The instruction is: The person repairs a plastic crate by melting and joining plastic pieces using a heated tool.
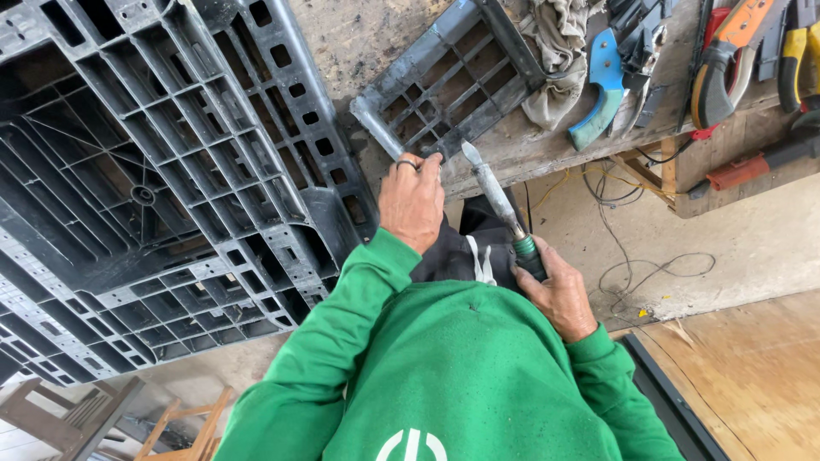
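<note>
The person in the green sweatshirt [461, 376] is standing at the wooden workbench [512, 149], and the sweatshirt is hiding most of the body below the wrists. Nearest the chest, the right hand [559, 294] is wrapping shut around the green handle of a long metal tool [500, 201]; the fingers are tucked under, so I cannot see the grip in full. The blade is pointing toward the bench edge. Just beside it, the left hand [412, 201], wearing a ring, is curling over the near corner of a grey plastic grid piece [444, 85] lying on the bench, fingertips out of sight. Left of the bench, a large black pallet [162, 179] is leaning, cut off by the frame. Farther along the bench, a rag [555, 51] and hand tools [726, 60] are lying jumbled, hard to separate.
</note>
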